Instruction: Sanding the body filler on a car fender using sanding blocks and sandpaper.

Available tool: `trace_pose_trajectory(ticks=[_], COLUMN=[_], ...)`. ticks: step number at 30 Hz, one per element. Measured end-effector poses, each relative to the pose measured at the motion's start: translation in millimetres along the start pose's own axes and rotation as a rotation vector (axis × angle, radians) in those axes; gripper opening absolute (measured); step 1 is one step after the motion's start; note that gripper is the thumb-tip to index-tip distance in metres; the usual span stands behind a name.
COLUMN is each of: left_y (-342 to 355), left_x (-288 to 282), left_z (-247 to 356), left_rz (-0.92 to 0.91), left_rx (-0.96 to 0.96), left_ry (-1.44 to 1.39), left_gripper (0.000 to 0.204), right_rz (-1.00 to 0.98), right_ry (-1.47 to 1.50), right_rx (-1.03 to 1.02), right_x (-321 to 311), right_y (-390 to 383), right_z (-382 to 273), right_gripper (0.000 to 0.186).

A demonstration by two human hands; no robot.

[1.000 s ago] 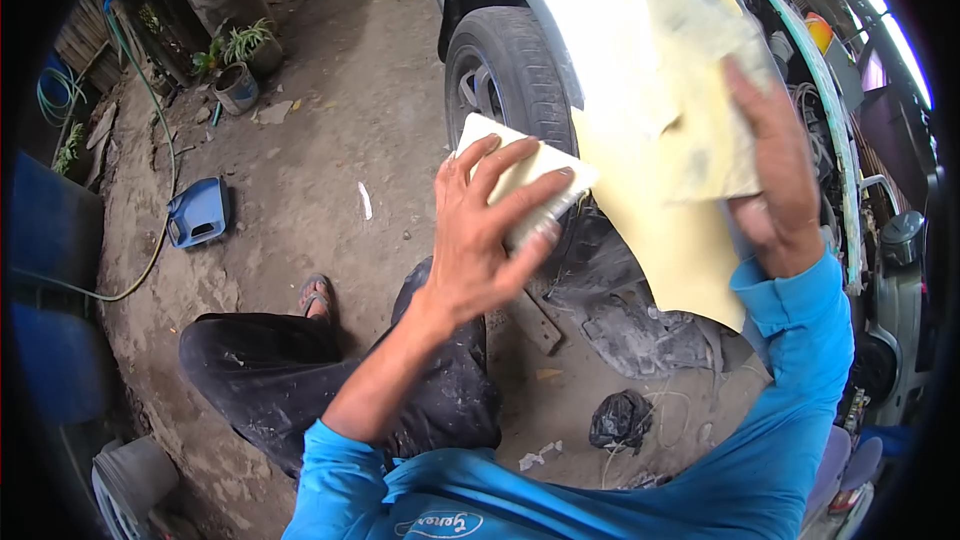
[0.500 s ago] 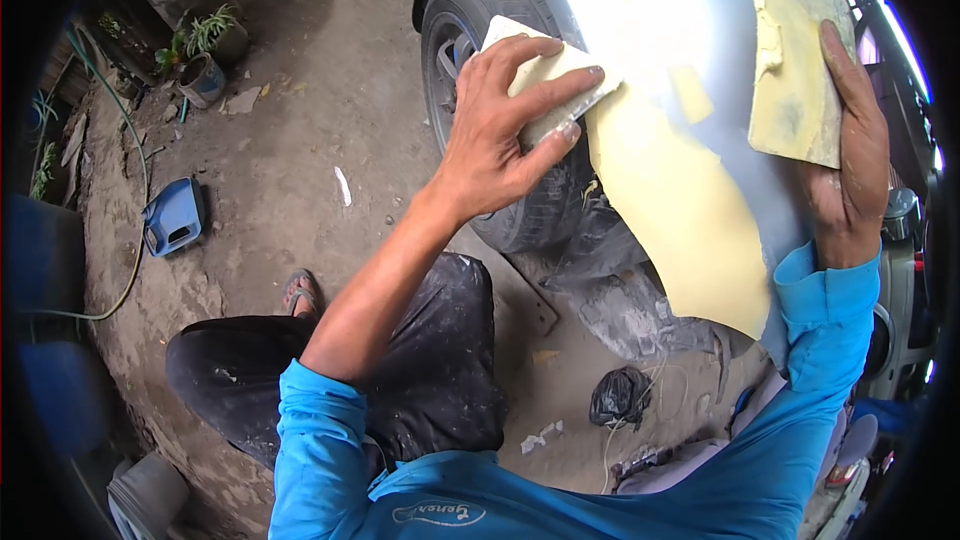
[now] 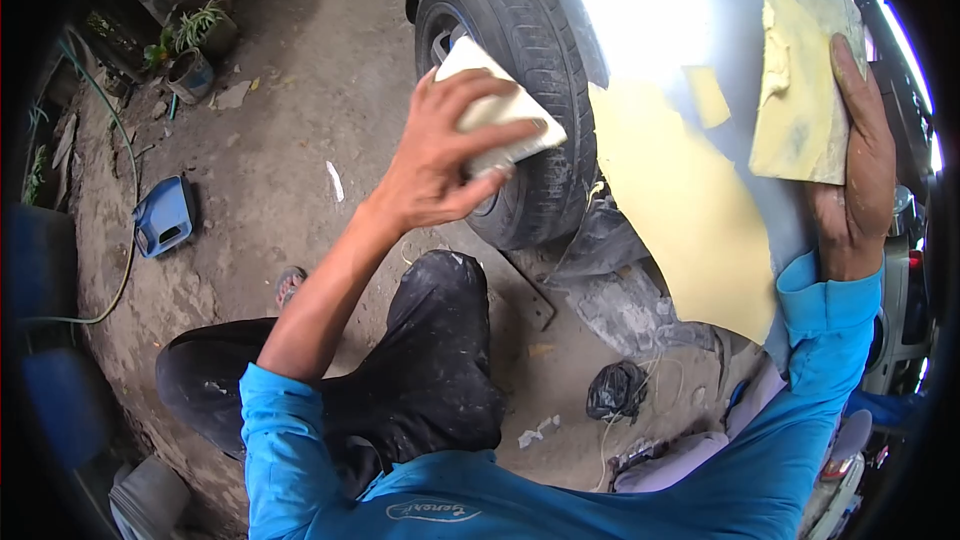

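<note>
My left hand (image 3: 428,155) grips a flat cream putty spreader (image 3: 467,58), held in front of the car's tyre (image 3: 555,50) and apart from the panel. At the right, my right hand (image 3: 868,155) supports a putty board (image 3: 815,135) by its outer edge, the thumb lying on its face. Soft yellow putty (image 3: 776,75) is heaped along the board's left side. Between my hands is the silver car body panel (image 3: 640,0), carrying a broad smooth layer of pale yellow putty (image 3: 690,230) and a small separate patch (image 3: 708,97). The fingers beneath the board are hidden.
A blue plastic piece (image 3: 165,217) and a hose (image 3: 125,270) lie on the dirt floor at left, near potted plants (image 3: 190,75). Below the panel are grey sheeting (image 3: 625,305) and a black plastic bag (image 3: 617,390). My bent legs (image 3: 430,360) are underneath.
My left hand has drawn the spreader off the panel's edge, leftward and down, to in front of the tyre. The right hand still holds the board. The view has shifted slightly.
</note>
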State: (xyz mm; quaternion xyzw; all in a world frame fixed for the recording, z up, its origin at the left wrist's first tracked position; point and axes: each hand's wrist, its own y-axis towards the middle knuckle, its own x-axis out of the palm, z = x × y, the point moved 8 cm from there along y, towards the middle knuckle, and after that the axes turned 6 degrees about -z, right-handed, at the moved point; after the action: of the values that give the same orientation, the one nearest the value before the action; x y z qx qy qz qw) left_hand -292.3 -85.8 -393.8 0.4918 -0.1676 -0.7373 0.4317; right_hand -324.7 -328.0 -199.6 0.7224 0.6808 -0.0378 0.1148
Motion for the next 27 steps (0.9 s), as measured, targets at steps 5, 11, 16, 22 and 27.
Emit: trace_pose_trajectory(ticks=[5, 11, 16, 22, 27], left_y=[14.8, 49.2, 27.8, 32.3, 27.8], left_x=[-54.9, -48.1, -38.9, -2.2, 13.0], left_z=[45.4, 96.4, 64.2, 24.8, 27.9], left_rz=[0.315, 0.355, 0.177, 0.176, 0.187], left_rx=[0.056, 0.26, 0.119, -0.041, 0.08], left_ry=[-0.57, -0.335, -0.119, -0.176, -0.111], left_gripper=[0.053, 0.05, 0.046, 0.051, 0.051], right_rz=[-0.163, -0.139, -0.239, -0.104, 0.059], right_ry=[0.06, 0.319, 0.441, 0.299, 0.052], right_rx=[0.046, 0.059, 0.124, 0.022, -0.115], right_x=[49.2, 74.1, 65.9, 9.1, -14.5], right_y=[-5.3, -24.7, -15.3, -4.1, -5.8], right_z=[15.1, 14.2, 23.8, 9.9, 5.1], right_gripper=[0.044, 0.039, 0.041, 0.044, 0.043])
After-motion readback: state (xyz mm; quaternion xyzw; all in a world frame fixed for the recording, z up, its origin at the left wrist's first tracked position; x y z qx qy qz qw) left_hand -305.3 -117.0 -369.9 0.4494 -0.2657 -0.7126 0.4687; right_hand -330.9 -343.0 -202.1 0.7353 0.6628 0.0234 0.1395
